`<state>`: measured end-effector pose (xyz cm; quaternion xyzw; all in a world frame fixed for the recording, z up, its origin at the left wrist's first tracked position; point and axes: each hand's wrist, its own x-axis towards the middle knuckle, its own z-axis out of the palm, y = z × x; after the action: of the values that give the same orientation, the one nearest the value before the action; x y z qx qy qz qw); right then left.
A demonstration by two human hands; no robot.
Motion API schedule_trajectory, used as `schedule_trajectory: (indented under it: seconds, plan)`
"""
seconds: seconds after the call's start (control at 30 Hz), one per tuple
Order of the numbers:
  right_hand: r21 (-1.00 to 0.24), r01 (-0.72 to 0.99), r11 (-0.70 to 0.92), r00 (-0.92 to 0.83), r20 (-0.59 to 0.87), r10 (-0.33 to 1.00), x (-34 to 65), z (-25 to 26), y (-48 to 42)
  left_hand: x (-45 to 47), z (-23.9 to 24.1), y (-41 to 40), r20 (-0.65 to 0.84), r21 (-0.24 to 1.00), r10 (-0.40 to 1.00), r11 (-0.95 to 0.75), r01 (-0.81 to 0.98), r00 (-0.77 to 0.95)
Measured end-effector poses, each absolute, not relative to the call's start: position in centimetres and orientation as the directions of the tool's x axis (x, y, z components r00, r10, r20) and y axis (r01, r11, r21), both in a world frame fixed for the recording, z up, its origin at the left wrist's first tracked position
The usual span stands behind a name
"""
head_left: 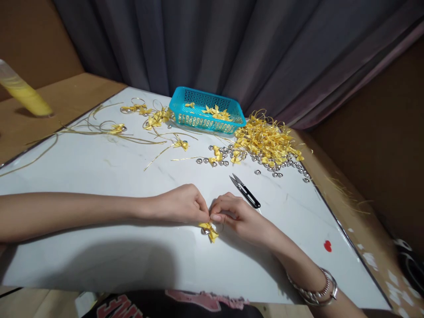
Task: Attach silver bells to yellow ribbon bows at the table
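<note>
My left hand and my right hand meet over the white tabletop, fingertips pinched together. Between them they hold a small yellow ribbon bow, which hangs just below the fingers with a silver bead at its knot. Black thread snips lie on the table just beyond my right hand. A silver bracelet circles my right wrist.
A blue plastic basket with yellow bows stands at the back. A heap of yellow ribbon pieces and several silver beads lie right of it. Finished bows and ribbon strands scatter at the back left. A yellow spool is far left.
</note>
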<state>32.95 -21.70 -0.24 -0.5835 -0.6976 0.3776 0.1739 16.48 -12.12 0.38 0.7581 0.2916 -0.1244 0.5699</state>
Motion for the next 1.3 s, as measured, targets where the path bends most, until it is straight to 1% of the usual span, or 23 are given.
schedule_trajectory:
  seconds: [0.53, 0.87, 1.07, 1.2, 1.3]
  plan:
    - [-0.737, 0.676, 0.026, -0.249, -0.195, 0.949, 32.91, -0.29, -21.69, 16.46, 0.21, -12.03, -0.513, 0.784, 0.299, -0.218, 0.581, 0.804]
    - [-0.739, 0.673, 0.021, -0.236, -0.188, 0.953, 32.83, -0.25, -21.67, 16.50, 0.29, -12.19, -0.511, 0.788, 0.310, -0.205, 0.581, 0.802]
    - [-0.737, 0.675, 0.022, -0.233, -0.185, 0.955, 32.92, -0.30, -21.65, 16.48, 0.03, -12.13, -0.484, 0.805, 0.312, -0.206, 0.556, 0.818]
    - [-0.735, 0.678, 0.008, -0.199, -0.173, 0.964, 33.13, -0.10, -21.75, 16.49, 0.05, -12.21, -0.467, 0.805, 0.332, -0.222, 0.549, 0.820]
    - [-0.711, 0.703, -0.002, -0.162, -0.162, 0.973, 33.14, -0.05, -21.95, 16.48, 0.17, -12.30, -0.471, 0.801, 0.332, -0.228, 0.554, 0.817]
